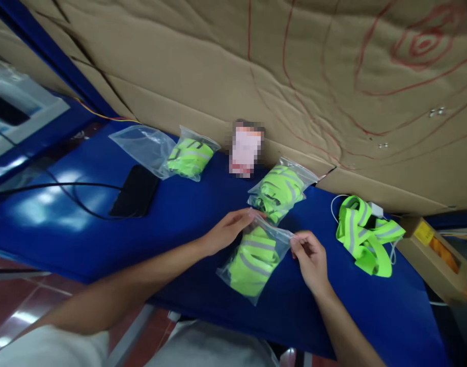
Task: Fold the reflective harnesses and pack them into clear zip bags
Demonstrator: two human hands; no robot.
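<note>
A clear plastic bag with a folded yellow-green reflective strap inside hangs between my hands over the blue table. My left hand pinches the bag's top edge at its left corner. At the right corner, my right hand grips the same edge between thumb and fingers. Just beyond is another bagged strap, close to my left fingertips. Farther back on the left lies one more bagged strap, beside a flat clear bag. A loose reflective strap lies to the right.
A black phone-like device with a cable lies at the left. A pixelated upright item is near the cardboard wall. At the right edge sits a cardboard box. A white tray is at the far left.
</note>
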